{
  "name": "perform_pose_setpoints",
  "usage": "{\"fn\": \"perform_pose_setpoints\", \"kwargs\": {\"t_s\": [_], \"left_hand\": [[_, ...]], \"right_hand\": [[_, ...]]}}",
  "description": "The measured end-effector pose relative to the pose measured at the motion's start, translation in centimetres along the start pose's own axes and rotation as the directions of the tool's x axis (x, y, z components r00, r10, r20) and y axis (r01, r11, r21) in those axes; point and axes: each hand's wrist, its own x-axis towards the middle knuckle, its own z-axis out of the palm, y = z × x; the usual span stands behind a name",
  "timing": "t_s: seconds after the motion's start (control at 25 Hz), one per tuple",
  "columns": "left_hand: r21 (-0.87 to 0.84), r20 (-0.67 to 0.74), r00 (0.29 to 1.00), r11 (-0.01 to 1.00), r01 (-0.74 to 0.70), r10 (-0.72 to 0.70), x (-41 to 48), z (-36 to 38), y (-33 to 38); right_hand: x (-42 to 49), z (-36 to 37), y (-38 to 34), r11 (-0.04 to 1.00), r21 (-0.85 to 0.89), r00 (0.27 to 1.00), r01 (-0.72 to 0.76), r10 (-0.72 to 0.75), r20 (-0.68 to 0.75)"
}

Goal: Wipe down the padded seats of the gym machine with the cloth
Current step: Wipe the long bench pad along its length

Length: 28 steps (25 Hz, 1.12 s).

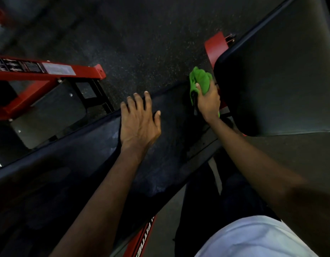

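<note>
A long black padded seat runs diagonally from lower left to the centre, with damp streaks on its surface. My left hand rests flat on it, fingers spread over its far edge. My right hand grips a bunched green cloth at the seat's upper end, in the gap before a second large black pad at the right. Part of the cloth is hidden under my palm.
A red steel frame with label stickers and a black footplate lie left on the speckled dark floor. A red bracket sits behind the right pad. A red frame bar and my white shirt fill the bottom.
</note>
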Motion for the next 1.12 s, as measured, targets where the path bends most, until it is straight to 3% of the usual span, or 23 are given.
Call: {"fn": "perform_pose_setpoints", "kwargs": {"t_s": [0.08, 0.2, 0.32, 0.4, 0.52, 0.64, 0.84, 1.0, 1.04, 1.12], "left_hand": [[0.010, -0.001, 1.000, 1.000, 0.000, 0.000, 0.0, 0.1, 0.1], [0.010, -0.012, 1.000, 1.000, 0.000, 0.000, 0.2, 0.2, 0.1], [0.003, -0.013, 1.000, 1.000, 0.002, -0.002, 0.2, 0.2, 0.2], [0.015, -0.003, 1.000, 1.000, 0.001, -0.001, 0.1, 0.2, 0.3], [0.014, -0.010, 1.000, 1.000, -0.003, 0.003, 0.2, 0.4, 0.1], [0.008, -0.024, 1.000, 1.000, -0.007, 0.007, 0.1, 0.3, 0.1], [0.032, -0.034, 0.999, 0.999, -0.011, 0.013, 0.2, 0.5, 0.2], [0.035, -0.048, 0.999, 0.999, -0.014, 0.016, 0.2, 0.7, 0.2], [0.030, -0.049, 0.999, 0.999, -0.019, 0.020, 0.2, 0.6, 0.3], [0.026, -0.058, 0.998, 0.999, -0.026, 0.028, 0.1, 0.6, 0.3]], "right_hand": [[-5.3, -0.1, 0.6, 0.998, -0.029, 0.999, 0.050, -0.050, 0.020], [-14.7, -1.3, 1.9, 0.958, -0.004, 0.943, 0.288, -0.283, 0.176], [-15.2, -1.8, 2.9, 0.925, 0.098, 0.893, 0.366, -0.379, 0.245], [-11.6, -1.4, 2.6, 0.949, 0.123, 0.934, 0.291, -0.310, 0.179], [-4.7, -0.6, 2.3, 0.996, 0.065, 0.997, 0.068, -0.070, 0.038], [-2.1, -0.3, 1.9, 0.990, 0.071, 0.993, -0.120, 0.121, -0.009], [-13.8, 0.3, 0.8, 0.999, 0.035, 0.999, -0.003, 0.002, 0.032], [-22.1, -1.6, 1.8, 0.928, 0.167, 0.912, 0.334, -0.363, 0.194], [-20.8, -2.1, 2.9, 0.924, 0.182, 0.909, 0.337, -0.369, 0.192], [-16.7, -2.7, 5.3, 0.980, 0.132, 0.979, 0.152, -0.168, 0.114]]}}
